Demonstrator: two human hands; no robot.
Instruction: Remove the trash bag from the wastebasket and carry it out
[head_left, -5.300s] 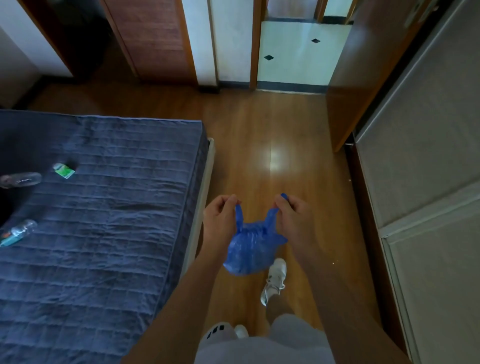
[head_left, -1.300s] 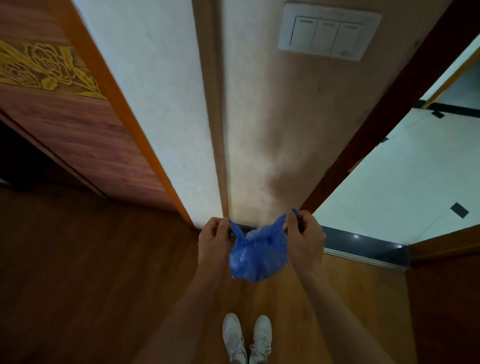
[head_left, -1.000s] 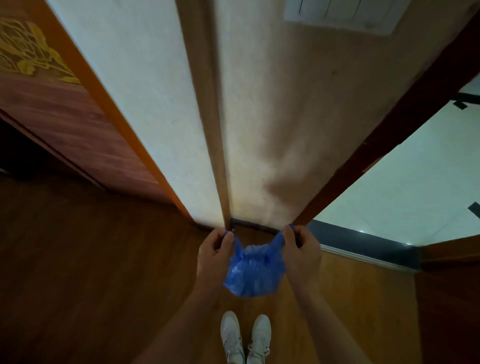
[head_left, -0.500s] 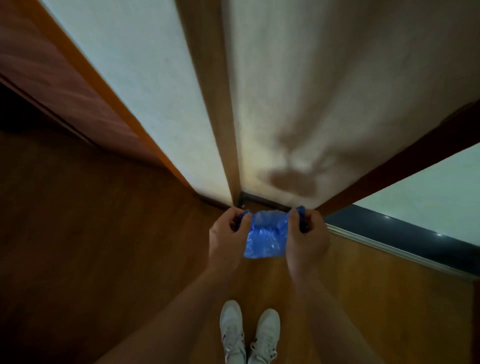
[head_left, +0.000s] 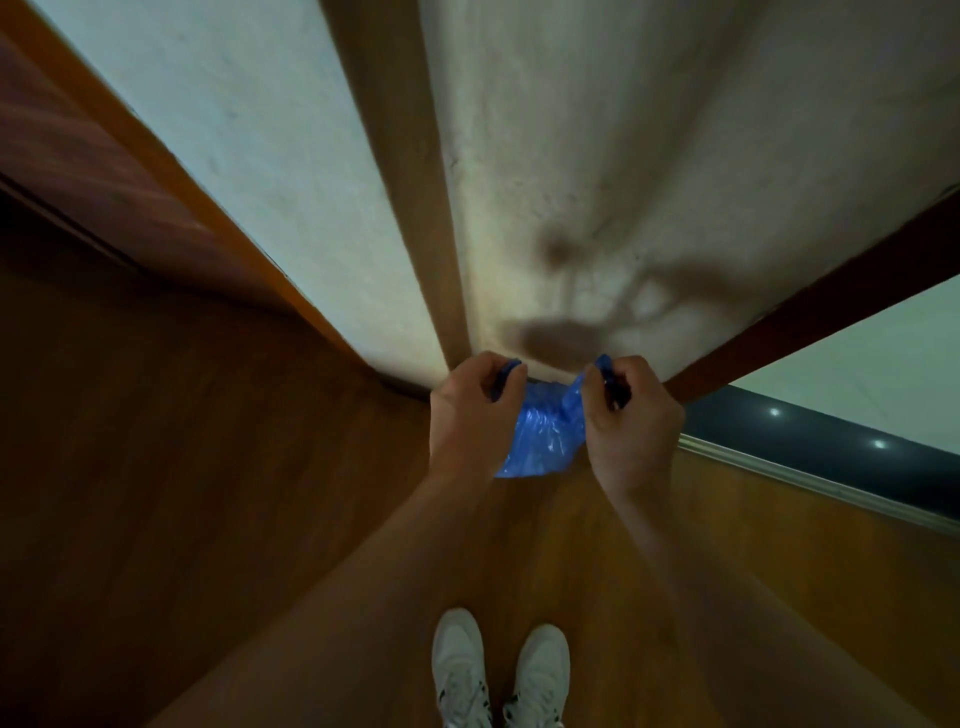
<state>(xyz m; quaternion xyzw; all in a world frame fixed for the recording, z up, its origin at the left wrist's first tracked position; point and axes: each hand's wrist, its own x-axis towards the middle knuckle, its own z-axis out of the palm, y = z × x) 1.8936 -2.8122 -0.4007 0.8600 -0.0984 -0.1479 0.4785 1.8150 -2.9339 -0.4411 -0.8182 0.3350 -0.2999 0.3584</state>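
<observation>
- Nearest the camera, two white shoes (head_left: 501, 670) are standing side by side on the wooden floor (head_left: 208, 493), toes pointing at the wall.
- Above them both forearms are reaching forward, and the blue bag (head_left: 543, 434) is hanging between the hands, clear of the floor and just short of the wall (head_left: 571, 156).
- The left hand (head_left: 470, 415) is gripping one handle, its grip clamped shut on the plastic; the right hand (head_left: 631, 421) is doing the same with the other handle.
- The bag is out of the wastebasket, which is not in view, so the carrying step is under way.
- Beyond the hands, the wall is taking their shadow, a wooden post (head_left: 410, 182) is running up it, and a tiled doorway (head_left: 857, 374) is opening on the right behind a dark threshold (head_left: 831, 441).
- Risks, as I judge them: the thin plastic may be tearing if the handles are pulled apart too hard; walking straight on means bumping the wall, so a turn right is needed; the threshold could be catching a toe.
</observation>
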